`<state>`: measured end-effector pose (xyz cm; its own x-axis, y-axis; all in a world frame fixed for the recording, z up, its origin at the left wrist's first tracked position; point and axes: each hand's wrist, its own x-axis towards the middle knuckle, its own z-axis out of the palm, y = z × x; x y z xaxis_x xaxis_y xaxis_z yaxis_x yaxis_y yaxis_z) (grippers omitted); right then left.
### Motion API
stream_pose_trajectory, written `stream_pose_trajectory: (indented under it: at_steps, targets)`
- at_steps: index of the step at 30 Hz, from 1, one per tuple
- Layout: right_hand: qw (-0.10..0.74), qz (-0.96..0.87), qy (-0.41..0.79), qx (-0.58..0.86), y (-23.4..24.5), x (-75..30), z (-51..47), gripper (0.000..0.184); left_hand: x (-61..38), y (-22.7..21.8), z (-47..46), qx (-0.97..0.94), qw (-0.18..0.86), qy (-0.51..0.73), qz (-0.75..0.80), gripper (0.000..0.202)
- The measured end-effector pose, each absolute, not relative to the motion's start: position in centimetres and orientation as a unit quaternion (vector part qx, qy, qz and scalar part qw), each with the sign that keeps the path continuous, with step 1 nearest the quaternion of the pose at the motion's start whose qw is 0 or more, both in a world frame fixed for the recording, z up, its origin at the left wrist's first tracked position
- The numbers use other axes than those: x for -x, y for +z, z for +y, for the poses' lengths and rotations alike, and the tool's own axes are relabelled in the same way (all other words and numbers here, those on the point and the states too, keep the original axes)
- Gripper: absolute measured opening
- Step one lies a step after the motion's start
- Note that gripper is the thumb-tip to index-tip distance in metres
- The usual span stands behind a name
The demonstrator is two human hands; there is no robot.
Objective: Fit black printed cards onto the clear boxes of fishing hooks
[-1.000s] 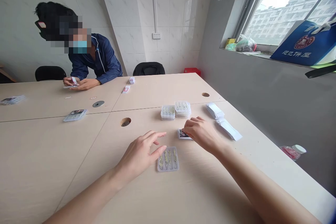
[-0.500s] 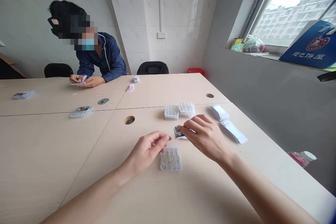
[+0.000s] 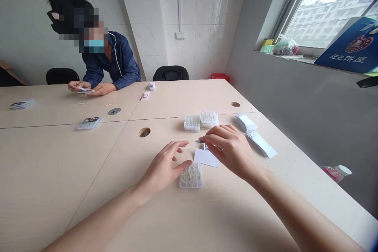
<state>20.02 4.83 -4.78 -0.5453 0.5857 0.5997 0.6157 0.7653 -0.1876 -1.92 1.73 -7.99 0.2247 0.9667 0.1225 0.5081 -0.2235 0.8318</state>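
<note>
My right hand [image 3: 228, 151] is pinching a small printed card packet [image 3: 206, 146] by its edge, just above a plain white card [image 3: 206, 158] lying on the tabletop. My left hand [image 3: 163, 165] is open, its fingers spread and its thumb near a clear plastic compartment box [image 3: 191, 177] holding pale green-yellow items. Farther back stand several similar parts: a smaller clear box [image 3: 192, 123] and a taller stack of clear boxes [image 3: 209, 119]. Two stacks of white paper sleeves [image 3: 246, 123] [image 3: 262, 144] lie to the right of my right hand.
Across the pale wooden table [image 3: 59, 173], a co-worker in a navy jacket [image 3: 118, 63] holds cards in both hands [image 3: 84, 88]. Card bundles [image 3: 89, 123] and a metal grommet [image 3: 114, 111] lie there. A round table hole [image 3: 144, 132] is near my left hand.
A plain white card now lies under my right hand, and the printed packet is lifted in its fingers. My left hand has opened and moved down-left of its earlier spot, beside the clear box.
</note>
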Motion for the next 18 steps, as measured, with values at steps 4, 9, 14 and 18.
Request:
stream_pose_trajectory:
  at_steps: [4,9,14,18]
  targets:
    - [0.301,-0.904,-0.033,0.303,-4.7,-19.4,4.2,0.028,1.4,-7.1,1.1,-0.671,0.430,0.341,0.499,0.053]
    - [0.269,-0.919,0.009,0.288,-4.4,-19.0,3.6,0.033,1.5,-5.8,1.2,-0.545,0.585,0.402,0.446,0.032]
    - [0.238,-0.884,0.098,0.390,-5.3,-20.2,5.0,0.049,2.4,-6.1,2.0,-0.538,0.522,0.463,0.473,0.035]
    - [0.210,-0.882,0.059,0.417,-7.8,-20.9,6.6,0.035,2.5,-6.3,2.1,-0.546,0.472,0.484,0.495,0.031]
